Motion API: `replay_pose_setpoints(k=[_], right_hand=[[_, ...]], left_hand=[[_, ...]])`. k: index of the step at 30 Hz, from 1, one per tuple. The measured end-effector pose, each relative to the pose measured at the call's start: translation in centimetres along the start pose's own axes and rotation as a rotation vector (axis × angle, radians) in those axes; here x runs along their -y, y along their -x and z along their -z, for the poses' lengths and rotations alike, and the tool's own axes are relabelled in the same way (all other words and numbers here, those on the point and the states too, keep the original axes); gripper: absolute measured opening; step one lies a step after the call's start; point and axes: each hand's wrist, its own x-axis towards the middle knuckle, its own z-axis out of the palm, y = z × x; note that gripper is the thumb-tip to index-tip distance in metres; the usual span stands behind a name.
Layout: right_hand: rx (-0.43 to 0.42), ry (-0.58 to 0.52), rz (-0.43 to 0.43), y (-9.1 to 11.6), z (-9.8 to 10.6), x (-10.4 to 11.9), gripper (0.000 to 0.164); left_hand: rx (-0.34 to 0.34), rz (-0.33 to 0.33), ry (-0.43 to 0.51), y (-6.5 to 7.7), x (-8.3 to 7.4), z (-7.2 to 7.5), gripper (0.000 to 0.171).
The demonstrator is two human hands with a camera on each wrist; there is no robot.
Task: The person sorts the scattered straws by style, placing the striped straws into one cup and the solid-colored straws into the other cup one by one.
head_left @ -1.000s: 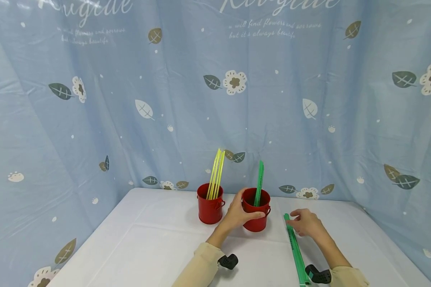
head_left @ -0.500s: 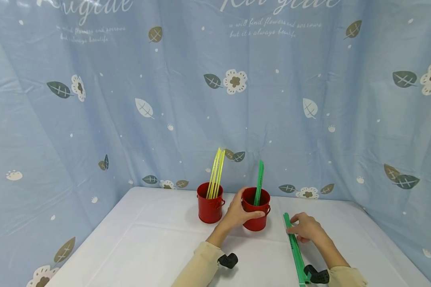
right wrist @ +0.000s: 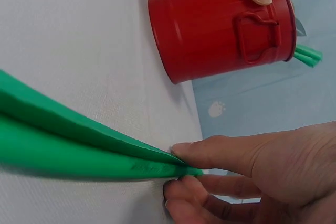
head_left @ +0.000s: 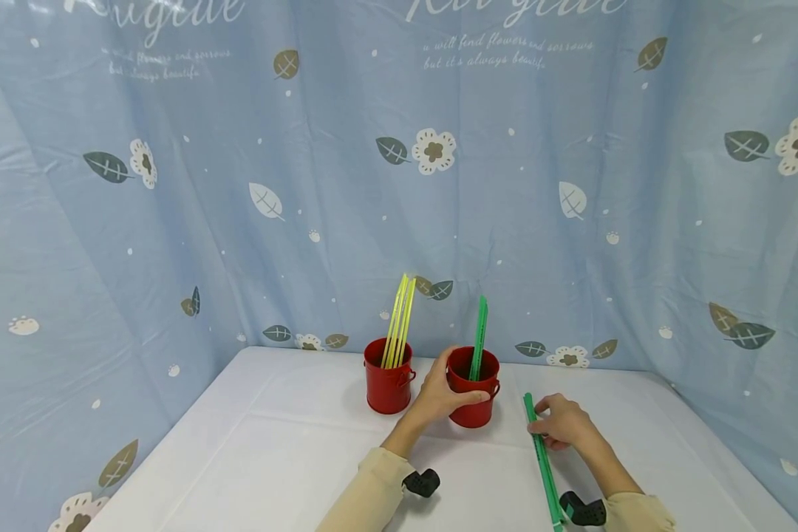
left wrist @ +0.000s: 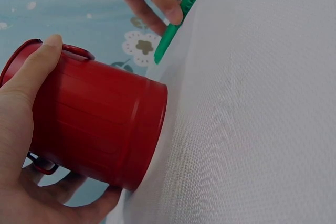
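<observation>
My left hand (head_left: 439, 395) holds a small red metal bucket (head_left: 472, 405) upright on the table, its thumb across the near side and the other fingers around the far side. Several green plastic sticks (head_left: 479, 340) lean inside that bucket. To the right, my right hand (head_left: 561, 423) pinches long green sticks (head_left: 544, 473) near their far end, between thumb and fingers. Dark printed lettering marks them, and the right wrist view shows two green lengths (right wrist: 79, 153) side by side. They lie along the white cloth, pointing toward the table's near side.
A second red bucket (head_left: 389, 391) with several yellow sticks (head_left: 399, 325) stands left of the held one. The table (head_left: 273, 451) wears a white cloth, and a blue patterned curtain (head_left: 346, 185) hangs behind and at the sides.
My right hand has come down onto the green sticks, and thumb and fingers have closed on them. The green bundle looks narrower now. The left hand has stayed on the bucket.
</observation>
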Motion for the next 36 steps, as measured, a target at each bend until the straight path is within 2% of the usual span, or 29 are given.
replay_pose_setpoints(k=[9,18,36], right_hand=[[-0.004,-0.001,-0.016,-0.11,-0.32,0.22,0.043],[-0.002,-0.001,0.010,-0.39,-0.34,0.22,0.045],[-0.006,-0.033,0.011,-0.45,0.32,0.52,0.051]], left_hand=[[-0.005,-0.007,-0.012,-0.07,0.02,-0.01,0.096],[-0.008,-0.014,-0.009,-0.05,0.01,0.00,0.096],[-0.012,-0.018,-0.008,0.06,-0.03,0.02,0.096]])
